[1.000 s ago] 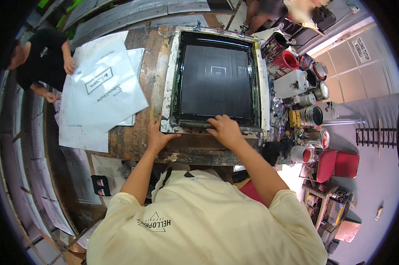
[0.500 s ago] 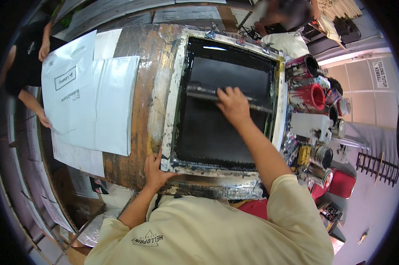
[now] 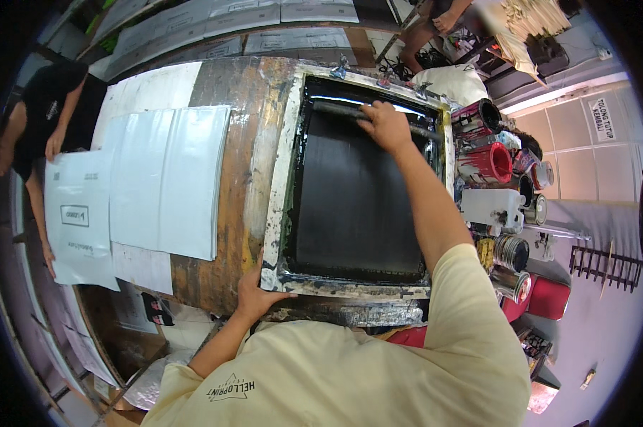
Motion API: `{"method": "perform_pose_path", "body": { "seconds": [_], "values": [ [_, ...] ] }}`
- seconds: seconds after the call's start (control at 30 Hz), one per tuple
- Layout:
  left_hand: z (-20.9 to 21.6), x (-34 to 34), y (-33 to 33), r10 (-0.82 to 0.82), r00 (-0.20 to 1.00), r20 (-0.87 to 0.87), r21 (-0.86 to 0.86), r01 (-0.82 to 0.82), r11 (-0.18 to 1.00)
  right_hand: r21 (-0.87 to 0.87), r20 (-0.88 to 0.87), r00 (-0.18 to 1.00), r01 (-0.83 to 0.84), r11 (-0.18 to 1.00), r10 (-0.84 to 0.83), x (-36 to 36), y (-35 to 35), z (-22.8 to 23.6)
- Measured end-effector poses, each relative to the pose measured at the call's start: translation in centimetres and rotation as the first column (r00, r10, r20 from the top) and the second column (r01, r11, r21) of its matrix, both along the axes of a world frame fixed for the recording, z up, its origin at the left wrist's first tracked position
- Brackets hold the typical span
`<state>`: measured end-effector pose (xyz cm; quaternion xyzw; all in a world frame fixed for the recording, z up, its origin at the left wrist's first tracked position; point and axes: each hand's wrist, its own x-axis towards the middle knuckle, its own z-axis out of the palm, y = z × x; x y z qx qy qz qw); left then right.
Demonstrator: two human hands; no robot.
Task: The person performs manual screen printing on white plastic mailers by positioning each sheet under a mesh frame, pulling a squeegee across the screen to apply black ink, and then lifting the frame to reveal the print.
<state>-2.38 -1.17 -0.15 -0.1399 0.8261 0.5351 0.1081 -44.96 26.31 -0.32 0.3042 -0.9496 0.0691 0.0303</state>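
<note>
A screen-printing screen with a paint-stained, pale frame (image 3: 272, 213) lies on the worktable, its dark mesh (image 3: 353, 213) wet with black ink. My right hand (image 3: 387, 127) grips a long squeegee (image 3: 338, 111) lying across the mesh near its far end. At the frame's near left corner, my left hand (image 3: 256, 294) clasps the frame, thumb along the near rail and fingers by the left one. Left of the screen lies a stack of flat white plastic bags (image 3: 168, 181). What lies beneath the screen is hidden.
At the left, another person (image 3: 54, 107) holds a printed white bag (image 3: 76, 220). Ink cans (image 3: 485, 164), a white jug (image 3: 489, 208) and metal tins (image 3: 510, 250) crowd the screen's right side. A further person (image 3: 442, 21) is at the far side. Racks of white bags (image 3: 300, 39) stand behind.
My right hand has pushed the squeegee from mid-mesh to the far end. The other person has drawn the printed bag leftward off the stack. My left hand stays at the frame's corner.
</note>
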Motion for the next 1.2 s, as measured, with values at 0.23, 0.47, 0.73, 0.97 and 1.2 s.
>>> {"method": "perform_pose_path", "body": {
  "seconds": [0.23,0.47,0.73,0.97,1.2],
  "values": [
    [1.1,0.3,0.5,0.084,0.996,0.002,0.088,-0.084,0.993,-0.011,0.053,0.999,-0.005,1.000,0.006,19.0,0.7,2.2],
    [3.3,-0.2,0.5,0.065,0.990,-0.124,0.055,-0.059,0.997,-0.018,0.239,0.970,0.050,0.999,-0.044,34.5,2.1,11.5],
    [15.2,-7.2,2.9,0.358,0.700,-0.618,0.527,0.030,0.849,-0.167,-0.349,0.924,0.101,0.981,-0.154,29.2,0.2,24.4],
    [-1.5,-8.1,-3.8,-0.334,0.916,-0.222,-0.252,0.277,0.927,-0.211,-0.536,0.833,0.028,0.977,-0.139,23.3,-0.7,29.5],
    [-6.2,-7.6,-4.3,-0.591,0.706,-0.389,-0.504,0.374,0.779,-0.269,-0.396,0.903,0.061,0.961,-0.168,20.2,-0.5,31.8]
  ]
}}
